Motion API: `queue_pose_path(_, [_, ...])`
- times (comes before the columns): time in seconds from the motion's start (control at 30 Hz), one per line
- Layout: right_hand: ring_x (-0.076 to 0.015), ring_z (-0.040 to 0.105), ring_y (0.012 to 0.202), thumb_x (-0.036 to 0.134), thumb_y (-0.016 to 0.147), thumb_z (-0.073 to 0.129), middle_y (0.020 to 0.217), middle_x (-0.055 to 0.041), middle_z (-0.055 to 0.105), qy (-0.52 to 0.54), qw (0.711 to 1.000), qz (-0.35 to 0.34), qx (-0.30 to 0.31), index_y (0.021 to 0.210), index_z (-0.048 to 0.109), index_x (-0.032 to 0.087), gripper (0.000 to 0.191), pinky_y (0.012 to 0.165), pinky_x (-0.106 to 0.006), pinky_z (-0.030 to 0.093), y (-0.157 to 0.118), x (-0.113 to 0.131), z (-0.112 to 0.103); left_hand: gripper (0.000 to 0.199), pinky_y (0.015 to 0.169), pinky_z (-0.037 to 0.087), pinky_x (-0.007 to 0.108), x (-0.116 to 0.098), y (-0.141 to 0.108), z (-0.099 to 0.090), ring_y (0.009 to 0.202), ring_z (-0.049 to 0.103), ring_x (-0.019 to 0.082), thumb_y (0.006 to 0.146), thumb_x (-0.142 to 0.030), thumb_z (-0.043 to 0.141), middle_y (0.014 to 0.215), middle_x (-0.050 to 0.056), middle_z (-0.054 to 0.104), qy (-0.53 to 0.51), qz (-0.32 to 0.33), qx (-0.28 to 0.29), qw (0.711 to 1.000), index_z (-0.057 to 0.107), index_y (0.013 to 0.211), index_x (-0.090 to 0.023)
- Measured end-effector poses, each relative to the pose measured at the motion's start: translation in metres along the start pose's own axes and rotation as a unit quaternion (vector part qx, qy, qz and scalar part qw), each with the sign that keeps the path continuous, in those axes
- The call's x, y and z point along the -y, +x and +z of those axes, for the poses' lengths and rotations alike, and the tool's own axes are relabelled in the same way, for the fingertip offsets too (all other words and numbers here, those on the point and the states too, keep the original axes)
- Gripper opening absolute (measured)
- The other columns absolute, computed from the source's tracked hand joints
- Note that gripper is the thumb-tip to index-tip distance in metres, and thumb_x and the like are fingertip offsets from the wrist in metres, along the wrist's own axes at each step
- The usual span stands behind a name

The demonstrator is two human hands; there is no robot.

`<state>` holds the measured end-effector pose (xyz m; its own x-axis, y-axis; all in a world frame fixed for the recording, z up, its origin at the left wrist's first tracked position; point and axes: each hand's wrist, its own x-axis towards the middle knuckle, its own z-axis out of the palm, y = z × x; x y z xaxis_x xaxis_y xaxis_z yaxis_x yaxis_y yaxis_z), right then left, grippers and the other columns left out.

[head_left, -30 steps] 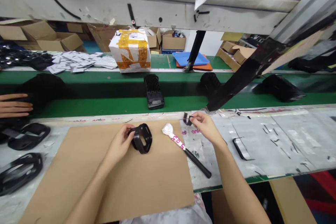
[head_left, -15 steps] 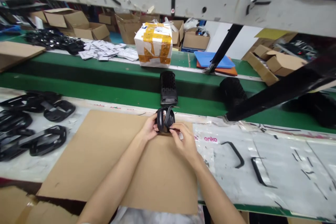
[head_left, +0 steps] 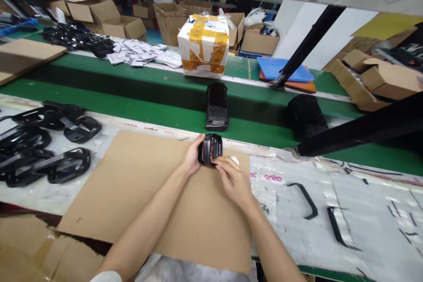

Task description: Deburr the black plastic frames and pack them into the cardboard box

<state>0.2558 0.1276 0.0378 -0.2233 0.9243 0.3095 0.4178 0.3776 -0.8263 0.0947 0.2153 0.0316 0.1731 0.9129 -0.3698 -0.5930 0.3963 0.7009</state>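
Head view: the left hand is clasping a black plastic housing, lying lengthwise along the cardboard sheet's far edge, while the right hand is seemingly pinching its near side.

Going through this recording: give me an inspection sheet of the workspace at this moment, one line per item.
Surface: cardboard sheet on a plastic-covered bench, beside a green conveyor.
Items in hand: black frame, at the cardboard's far edge.
Hands: left hand grips the frame's side; right hand has its fingertips at the frame's lower edge.
Clutter: black frames piled left of the cardboard; black strips lying to its right.
Cables: nothing seen.
Surroundings: black mesh housing on the conveyor; taped carton; white sachets; cardboard boxes; blue tray.
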Motion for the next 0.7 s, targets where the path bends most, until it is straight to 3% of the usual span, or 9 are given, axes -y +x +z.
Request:
queue_pose_path(0.13, [-0.0209,0.067,0.115,0.023,0.106,0.051,0.124,-0.0086,0.068,-0.003,1.000,0.006,0.024,0.122,0.075,0.029,0.030,0.104,-0.038,0.056,-0.0006,0.0019,-0.0020,0.041,0.052,0.048,0.022,-0.0013,-0.0036,-0.0009,0.056,0.059,0.012,0.070,-0.040,0.079,0.072,-0.004,0.064,0.048,0.020,0.024,0.998,0.059,0.099,-0.020])
queue_pose_path(0.3, [-0.0212,0.067,0.115,0.023,0.102,0.057,0.122,-0.0076,0.069,-0.004,0.998,0.021,0.060,0.118,0.076,0.028,0.026,0.104,-0.038,0.055,-0.0007,0.0042,-0.0052,0.045,0.053,0.047,0.021,-0.0031,-0.0078,-0.0038,0.054,0.055,0.010,0.064,-0.031,0.078,0.073,-0.004,0.064,0.100,0.020,0.053,0.993,0.058,0.103,-0.022])
queue_pose_path(0.47, [-0.0213,0.069,0.111,0.013,0.094,0.058,0.117,-0.0074,0.071,-0.003,0.999,0.009,0.049,0.112,0.076,0.026,0.029,0.098,-0.037,0.056,0.0003,0.0024,-0.0045,0.043,0.050,0.037,0.020,0.0013,-0.0087,-0.0063,0.051,0.047,0.009,0.066,-0.028,0.077,0.068,-0.007,0.056,0.105,0.024,0.087,0.990,0.056,0.104,-0.024])
queue_pose_path(0.7, [-0.0214,0.068,0.109,0.017,0.099,0.056,0.116,-0.0072,0.071,0.009,0.999,0.019,0.026,0.115,0.075,0.027,0.027,0.095,-0.037,0.056,-0.0004,-0.0026,-0.0024,0.037,0.056,0.041,0.021,0.0044,-0.0046,-0.0071,0.058,0.051,0.010,0.066,-0.026,0.074,0.074,-0.005,0.061,0.092,0.059,0.047,0.993,0.061,0.101,-0.022])
